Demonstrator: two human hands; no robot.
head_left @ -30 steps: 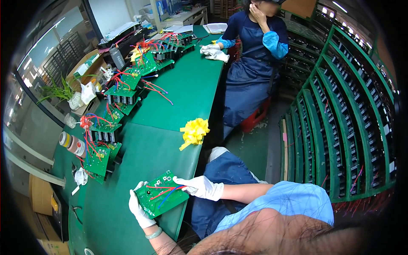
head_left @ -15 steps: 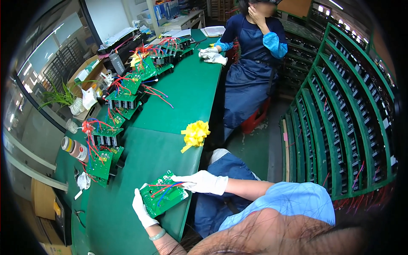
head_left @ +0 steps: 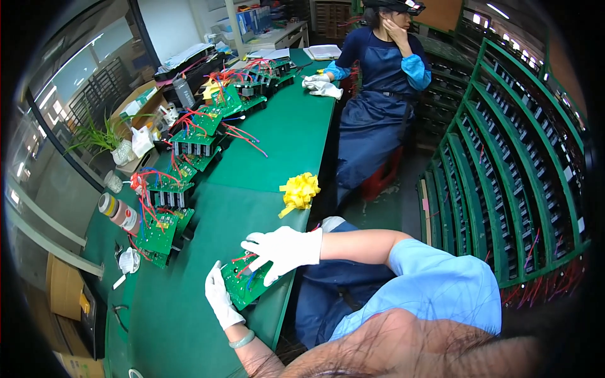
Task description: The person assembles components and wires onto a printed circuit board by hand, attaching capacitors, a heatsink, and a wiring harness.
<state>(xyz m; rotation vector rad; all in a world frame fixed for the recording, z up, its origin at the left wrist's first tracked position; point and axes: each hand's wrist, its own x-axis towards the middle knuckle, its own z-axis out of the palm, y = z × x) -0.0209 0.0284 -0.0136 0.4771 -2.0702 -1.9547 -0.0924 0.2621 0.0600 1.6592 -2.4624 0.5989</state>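
Note:
A green circuit board (head_left: 234, 291) with red and blue wires lies tilted at the near edge of the green table. My left hand (head_left: 220, 299), in a white glove, grips the board's left edge. Over its upper right side spreads my right hand (head_left: 287, 249), also gloved in white, with fingers apart. Its fingertips reach down among the wires, and the palm hides part of the board. Whether those fingertips touch the wires is hard to make out.
Several wired circuit boards (head_left: 157, 234) line the table's left side. A bundle of yellow strips (head_left: 300, 191) rests near the right edge. Bottles (head_left: 120, 213), pliers (head_left: 120, 318) and a potted plant (head_left: 123, 151) stand left. Another person (head_left: 381, 94) sits beyond; green racks (head_left: 504, 170) fill the right.
My right hand has come off the wires at the board's right edge and spread out over the board. The board is lower and flatter. The view has shifted slightly.

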